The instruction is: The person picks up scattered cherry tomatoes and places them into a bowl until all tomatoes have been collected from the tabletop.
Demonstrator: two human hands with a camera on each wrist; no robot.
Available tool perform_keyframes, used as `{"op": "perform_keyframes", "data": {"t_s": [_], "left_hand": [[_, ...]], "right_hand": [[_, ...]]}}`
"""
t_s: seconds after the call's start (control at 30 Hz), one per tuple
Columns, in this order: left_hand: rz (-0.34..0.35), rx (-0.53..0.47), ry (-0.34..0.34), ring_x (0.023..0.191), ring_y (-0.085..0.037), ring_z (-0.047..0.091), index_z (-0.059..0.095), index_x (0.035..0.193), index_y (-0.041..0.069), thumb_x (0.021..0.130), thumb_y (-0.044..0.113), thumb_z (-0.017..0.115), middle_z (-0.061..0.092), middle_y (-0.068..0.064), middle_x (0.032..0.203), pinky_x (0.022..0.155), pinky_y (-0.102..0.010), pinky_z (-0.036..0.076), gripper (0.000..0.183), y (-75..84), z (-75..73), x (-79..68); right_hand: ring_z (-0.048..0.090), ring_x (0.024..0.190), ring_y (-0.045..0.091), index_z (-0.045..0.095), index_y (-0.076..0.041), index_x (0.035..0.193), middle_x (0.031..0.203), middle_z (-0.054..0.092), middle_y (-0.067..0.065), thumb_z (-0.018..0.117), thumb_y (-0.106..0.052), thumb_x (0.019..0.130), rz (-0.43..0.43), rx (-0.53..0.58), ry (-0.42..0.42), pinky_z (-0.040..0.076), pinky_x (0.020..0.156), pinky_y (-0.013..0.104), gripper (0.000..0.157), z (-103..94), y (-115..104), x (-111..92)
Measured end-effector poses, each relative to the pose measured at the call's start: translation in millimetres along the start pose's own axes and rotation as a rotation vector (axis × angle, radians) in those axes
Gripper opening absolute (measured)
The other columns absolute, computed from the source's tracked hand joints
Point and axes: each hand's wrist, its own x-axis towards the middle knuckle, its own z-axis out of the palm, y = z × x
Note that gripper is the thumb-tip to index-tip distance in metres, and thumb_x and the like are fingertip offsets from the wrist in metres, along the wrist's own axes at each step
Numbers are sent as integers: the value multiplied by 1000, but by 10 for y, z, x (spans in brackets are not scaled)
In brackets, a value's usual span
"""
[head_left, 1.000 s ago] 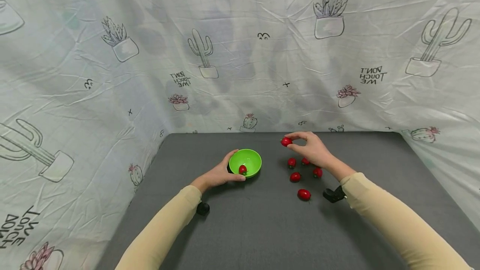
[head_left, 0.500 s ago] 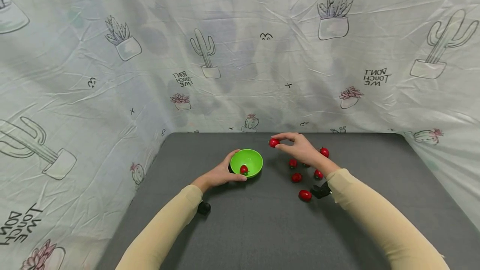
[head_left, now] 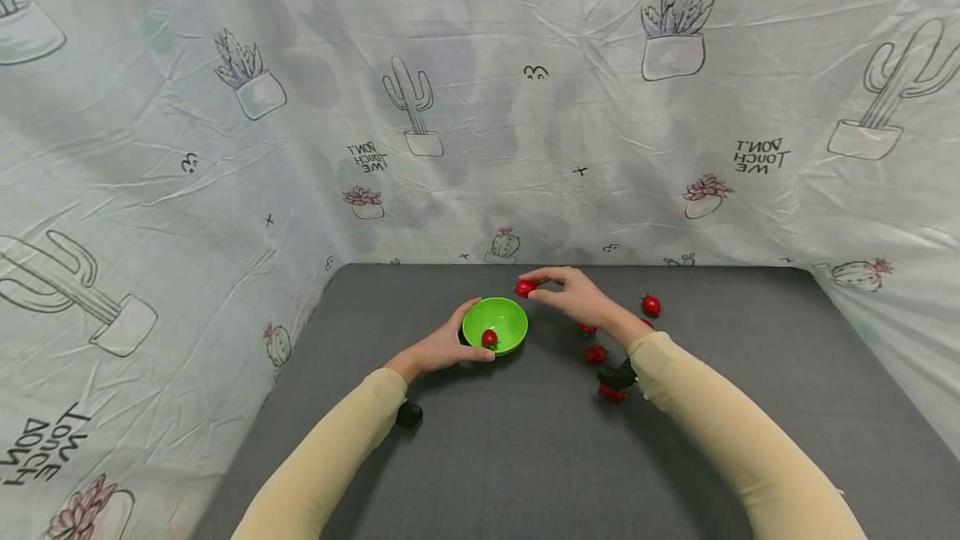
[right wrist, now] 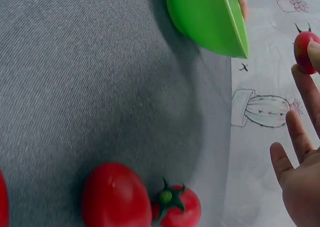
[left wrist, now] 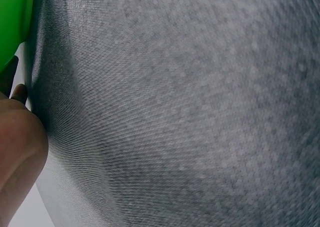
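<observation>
I see left hand [head_left: 442, 347] gripping green bowl [head_left: 507, 319] by its side, one tomato [head_left: 489, 338] inside. Right hand [head_left: 575, 295] pinches second tomato [head_left: 524, 288], raised near bowl, apart from rim. Loose tomatoes [head_left: 651, 305] on grey table [head_left: 525, 457], around right sleeve [head_left: 727, 407].

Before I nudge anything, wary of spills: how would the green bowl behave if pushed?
The green bowl likely stays stiff: its rim looks evenly round. It might tip, sides flaring from a narrower base. The rounded tomato inside could roll.

From the near side, the head view faces down and far; close, sideways-tilted wrist views share its glossy, round green bowl [head_left: 504, 321].
</observation>
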Motion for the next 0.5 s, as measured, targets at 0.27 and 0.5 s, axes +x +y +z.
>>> {"op": "perform_keyframes", "data": {"t_s": [0.27,0.5], "left_hand": [[-9,-23,-12,146,-31,29,13,164,33,85,41,85,24,-9,164,115,-58,27,107,13,4,-6],[-4,-40,-17,145,-31,30,13,164,34,85,40,85,24,-9,163,115,-58,27,107,12,0,-21]], "right_hand": [[49,134,28,69,-18,134,126,66,2,70,-27,100,-9,11,-68,27,114,63,36,110,4,87],[51,131,26,70,-19,132,126,66,0,70,-25,100,-22,-7,-102,31,112,61,33,189,32,150]]}}
